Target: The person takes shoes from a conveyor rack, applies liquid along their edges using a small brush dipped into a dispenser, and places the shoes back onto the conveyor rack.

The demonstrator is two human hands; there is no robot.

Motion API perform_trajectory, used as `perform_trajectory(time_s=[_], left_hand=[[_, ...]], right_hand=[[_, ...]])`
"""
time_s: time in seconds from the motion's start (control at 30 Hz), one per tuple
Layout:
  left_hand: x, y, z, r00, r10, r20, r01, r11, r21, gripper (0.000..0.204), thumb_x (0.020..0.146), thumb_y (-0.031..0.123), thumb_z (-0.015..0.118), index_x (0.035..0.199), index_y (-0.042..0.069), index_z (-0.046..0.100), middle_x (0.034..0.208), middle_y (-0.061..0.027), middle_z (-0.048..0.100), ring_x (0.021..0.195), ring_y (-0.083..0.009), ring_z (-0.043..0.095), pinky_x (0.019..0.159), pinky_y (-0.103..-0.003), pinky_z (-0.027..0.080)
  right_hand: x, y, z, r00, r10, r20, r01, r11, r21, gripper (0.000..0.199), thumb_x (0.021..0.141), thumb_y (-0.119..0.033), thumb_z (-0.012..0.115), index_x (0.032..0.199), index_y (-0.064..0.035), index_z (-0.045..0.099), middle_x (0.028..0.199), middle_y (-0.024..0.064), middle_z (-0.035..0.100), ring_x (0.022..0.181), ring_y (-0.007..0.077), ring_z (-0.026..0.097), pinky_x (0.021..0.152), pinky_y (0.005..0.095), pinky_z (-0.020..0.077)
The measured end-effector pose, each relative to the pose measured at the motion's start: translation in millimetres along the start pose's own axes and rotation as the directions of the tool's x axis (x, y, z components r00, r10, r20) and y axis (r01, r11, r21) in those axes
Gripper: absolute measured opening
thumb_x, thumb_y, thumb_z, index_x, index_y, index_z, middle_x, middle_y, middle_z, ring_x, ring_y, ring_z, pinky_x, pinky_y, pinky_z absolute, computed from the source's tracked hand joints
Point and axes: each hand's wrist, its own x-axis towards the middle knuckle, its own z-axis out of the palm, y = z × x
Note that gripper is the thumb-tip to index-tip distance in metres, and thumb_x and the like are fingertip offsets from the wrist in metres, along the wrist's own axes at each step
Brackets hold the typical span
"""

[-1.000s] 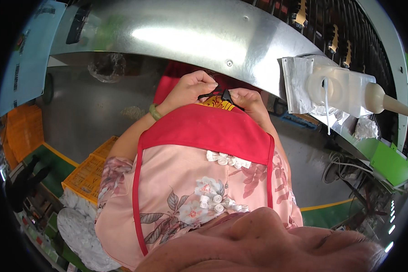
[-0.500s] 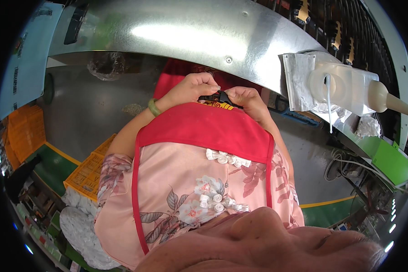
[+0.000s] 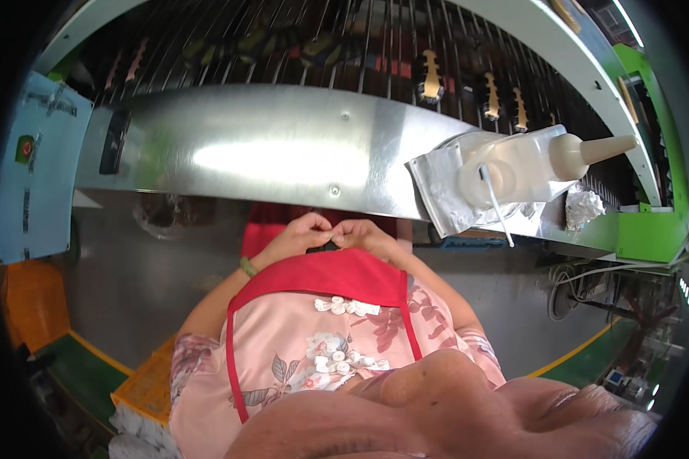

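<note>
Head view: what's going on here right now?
A person in a red apron over a pink flowered top stands at a curved steel machine panel. The left hand and right hand meet just below the panel, pinching a small dark part between them. A white squeeze bottle lies on the ledge to the right.

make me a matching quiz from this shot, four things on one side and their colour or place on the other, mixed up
Things:
1. squeeze bottle
2. apron
3. crate
4. hands, left hand and right hand

Colour or place:
A. red, over a pink flowered dress
B. together just below the steel panel, fingertips meeting
C. whitish, lying on its side on the ledge at right
D. yellow, on the floor at lower left

Pairs: 1-C, 2-A, 3-D, 4-B
</note>
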Motion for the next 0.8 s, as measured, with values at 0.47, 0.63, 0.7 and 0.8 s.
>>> perform_trajectory(time_s=[0.47, 0.63, 0.7, 0.8], left_hand=[[-12, -35, -40, 0.978, 0.008, 0.207, -0.091, 0.915, 0.393, 0.035, 0.082, 0.016, 0.060, 0.116, 0.006, 0.061, 0.111, -0.0118, 0.063, 0.102, -0.0192, 0.060, 0.086, -0.031, 0.047], [-42, -24, -47, 0.982, -0.152, 0.113, 0.095, 0.913, 0.398, 0.034, 0.081, 0.016, 0.060, 0.114, 0.007, 0.062, 0.108, -0.0122, 0.063, 0.099, -0.0204, 0.061, 0.085, -0.031, 0.048], [-45, -22, -53, 0.980, -0.172, 0.098, 0.116, 0.902, 0.417, 0.033, 0.081, 0.017, 0.060, 0.113, 0.007, 0.062, 0.106, -0.0124, 0.063, 0.098, -0.0208, 0.061, 0.084, -0.032, 0.048], [-54, -18, -56, 0.981, -0.184, 0.067, 0.133, 0.876, 0.464, 0.033, 0.081, 0.017, 0.060, 0.112, 0.007, 0.062, 0.104, -0.0126, 0.064, 0.097, -0.0215, 0.062, 0.083, -0.032, 0.048]], right_hand=[[-56, 43, -66, 0.990, -0.138, 0.001, 0.138, 0.990, -0.033, 0.028, 0.088, -0.010, 0.061, 0.113, 0.0011, 0.054, 0.109, 0.0055, 0.060, 0.100, 0.0106, 0.056, 0.090, 0.0242, 0.0441], [-103, 40, -43, 0.970, -0.155, -0.186, 0.158, 0.987, -0.001, 0.029, 0.086, -0.009, 0.063, 0.111, 0.0021, 0.056, 0.101, 0.0048, 0.063, 0.091, 0.0108, 0.060, 0.082, 0.0231, 0.0477], [-109, 43, -42, 0.958, -0.160, -0.238, 0.162, 0.987, -0.010, 0.029, 0.086, -0.009, 0.063, 0.111, 0.0021, 0.056, 0.101, 0.0051, 0.063, 0.091, 0.0110, 0.060, 0.082, 0.0233, 0.0479], [-111, 47, -42, 0.944, -0.169, -0.283, 0.166, 0.985, -0.035, 0.028, 0.086, -0.009, 0.063, 0.111, 0.0020, 0.056, 0.101, 0.0055, 0.063, 0.091, 0.0112, 0.060, 0.082, 0.0237, 0.0482]])
